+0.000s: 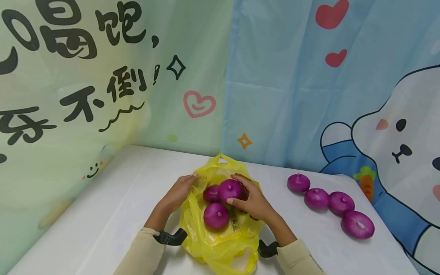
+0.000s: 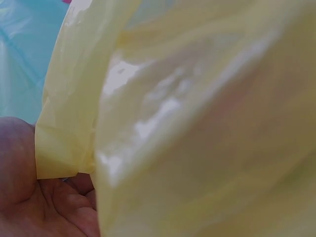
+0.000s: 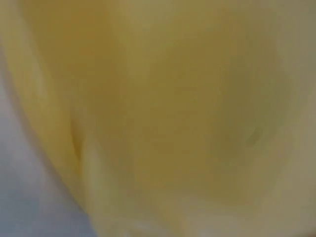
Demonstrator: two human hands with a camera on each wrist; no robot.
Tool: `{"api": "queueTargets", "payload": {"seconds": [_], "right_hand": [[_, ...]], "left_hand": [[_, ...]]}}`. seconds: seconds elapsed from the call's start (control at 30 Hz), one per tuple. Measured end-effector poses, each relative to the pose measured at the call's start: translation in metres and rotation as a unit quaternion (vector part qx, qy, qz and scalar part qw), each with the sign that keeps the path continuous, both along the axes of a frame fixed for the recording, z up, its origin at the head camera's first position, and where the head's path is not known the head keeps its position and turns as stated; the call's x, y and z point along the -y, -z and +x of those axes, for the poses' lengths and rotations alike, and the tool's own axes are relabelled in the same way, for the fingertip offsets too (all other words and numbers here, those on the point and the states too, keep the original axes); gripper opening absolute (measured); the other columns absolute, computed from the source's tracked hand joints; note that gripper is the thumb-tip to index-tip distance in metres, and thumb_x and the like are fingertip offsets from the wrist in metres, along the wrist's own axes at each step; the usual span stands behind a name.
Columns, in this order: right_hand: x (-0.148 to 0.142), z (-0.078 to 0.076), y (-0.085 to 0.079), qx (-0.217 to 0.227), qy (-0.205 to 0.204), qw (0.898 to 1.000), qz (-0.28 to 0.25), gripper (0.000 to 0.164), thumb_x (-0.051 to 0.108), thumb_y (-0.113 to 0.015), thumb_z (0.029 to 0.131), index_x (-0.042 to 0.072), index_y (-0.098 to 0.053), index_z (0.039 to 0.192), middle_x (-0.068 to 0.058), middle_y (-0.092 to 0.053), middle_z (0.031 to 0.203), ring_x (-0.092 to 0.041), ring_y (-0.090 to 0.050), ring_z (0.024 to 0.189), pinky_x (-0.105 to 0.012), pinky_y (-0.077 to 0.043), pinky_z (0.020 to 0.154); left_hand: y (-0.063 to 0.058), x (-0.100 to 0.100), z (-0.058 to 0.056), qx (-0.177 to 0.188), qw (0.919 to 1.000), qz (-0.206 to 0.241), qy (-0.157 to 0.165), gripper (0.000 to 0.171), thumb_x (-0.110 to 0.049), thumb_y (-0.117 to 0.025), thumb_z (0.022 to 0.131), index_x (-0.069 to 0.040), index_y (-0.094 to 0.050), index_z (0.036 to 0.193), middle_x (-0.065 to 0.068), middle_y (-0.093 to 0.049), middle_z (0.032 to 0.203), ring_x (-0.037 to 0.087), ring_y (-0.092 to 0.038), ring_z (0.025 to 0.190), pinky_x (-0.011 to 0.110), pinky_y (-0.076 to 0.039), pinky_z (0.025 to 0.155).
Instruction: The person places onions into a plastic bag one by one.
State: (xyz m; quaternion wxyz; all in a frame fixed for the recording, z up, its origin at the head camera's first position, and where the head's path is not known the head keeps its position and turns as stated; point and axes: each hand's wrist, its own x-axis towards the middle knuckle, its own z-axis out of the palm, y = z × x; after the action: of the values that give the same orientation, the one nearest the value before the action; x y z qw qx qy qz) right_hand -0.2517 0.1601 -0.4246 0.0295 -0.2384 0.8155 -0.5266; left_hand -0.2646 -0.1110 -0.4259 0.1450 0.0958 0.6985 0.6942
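1. Glossy purple, rounded onion (image 1: 229, 190), no long axis evident: in the mouth of the translucent yellow plastic bag (image 1: 192, 225), between the white desk's (image 1: 103, 214) side edges; the nearer right hand (image 1: 253, 198) curls round it.
2. Left hand (image 1: 179, 191): pinches the bag's thin, crinkled left rim.
3. Two smooth onions (image 1: 216, 216) lie inside; a row of four (image 1: 341, 203) slants toward the right edge.

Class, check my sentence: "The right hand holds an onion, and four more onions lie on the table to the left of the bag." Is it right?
Not quite: the four onions lie to the right of the bag, as the head view shows. The rest stands.
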Motion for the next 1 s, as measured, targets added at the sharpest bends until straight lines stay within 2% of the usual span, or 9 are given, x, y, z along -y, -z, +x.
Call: {"api": "queueTargets", "payload": {"seconds": [0.13,0.33,0.57,0.73,0.87,1.0], "right_hand": [[0.0,0.006,-0.004,-0.005,-0.007,1.0,0.021,0.073,0.02,-0.08,0.083,0.014,-0.043,0.145,-0.01,-0.031,0.153,-0.033,-0.039,0.134,-0.048,-0.041,0.101],[-0.002,0.011,0.0,-0.011,-0.017,0.999,0.044,0.073,0.024,-0.081,0.081,0.026,-0.044,0.144,-0.005,-0.028,0.155,-0.031,-0.035,0.136,-0.051,-0.036,0.105],[-0.009,0.023,-0.011,-0.033,-0.011,0.999,0.035,0.071,0.02,-0.079,0.083,0.023,-0.044,0.145,-0.008,-0.03,0.154,-0.034,-0.031,0.139,-0.052,-0.033,0.105],[-0.02,0.03,-0.016,-0.042,-0.003,0.999,0.03,0.068,0.018,-0.077,0.085,0.023,-0.045,0.144,-0.009,-0.031,0.154,-0.033,-0.025,0.142,-0.053,-0.031,0.105],[-0.032,0.035,-0.014,-0.039,0.005,0.999,0.011,0.059,0.018,-0.073,0.089,0.022,-0.048,0.142,-0.008,-0.037,0.15,-0.026,-0.028,0.142,-0.045,-0.031,0.106],[-0.048,0.04,-0.011,-0.058,0.02,0.998,-0.007,0.046,0.013,-0.065,0.095,0.011,-0.051,0.139,-0.013,-0.048,0.142,-0.024,-0.038,0.136,-0.04,-0.036,0.103]], "left_hand": [[-0.001,0.0,-0.001,-0.002,1.0,-0.002,0.001,0.053,-0.042,-0.035,0.106,0.004,-0.055,0.124,0.02,-0.061,0.1,0.031,-0.066,0.085,0.037,-0.056,0.076],[0.0,0.0,-0.001,-0.002,1.0,-0.005,0.003,0.054,-0.043,-0.036,0.105,0.003,-0.055,0.125,0.018,-0.061,0.1,0.031,-0.066,0.085,0.042,-0.055,0.079],[0.0,0.0,-0.001,0.001,1.0,-0.004,0.002,0.053,-0.043,-0.036,0.105,0.003,-0.054,0.124,0.021,-0.06,0.101,0.03,-0.067,0.083,0.036,-0.056,0.075],[0.0,0.001,0.0,0.003,1.0,-0.009,0.0,0.052,-0.042,-0.036,0.105,0.002,-0.054,0.125,0.024,-0.06,0.104,0.031,-0.067,0.084,0.036,-0.056,0.076],[0.0,0.001,0.0,0.003,0.9999,-0.009,-0.003,0.053,-0.043,-0.036,0.105,0.002,-0.055,0.127,0.021,-0.06,0.104,0.033,-0.066,0.087,0.038,-0.055,0.078],[-0.001,-0.001,0.0,0.002,1.0,-0.009,-0.002,0.051,-0.042,-0.036,0.106,0.001,-0.054,0.127,0.018,-0.06,0.102,0.032,-0.065,0.088,0.039,-0.055,0.079]]}}
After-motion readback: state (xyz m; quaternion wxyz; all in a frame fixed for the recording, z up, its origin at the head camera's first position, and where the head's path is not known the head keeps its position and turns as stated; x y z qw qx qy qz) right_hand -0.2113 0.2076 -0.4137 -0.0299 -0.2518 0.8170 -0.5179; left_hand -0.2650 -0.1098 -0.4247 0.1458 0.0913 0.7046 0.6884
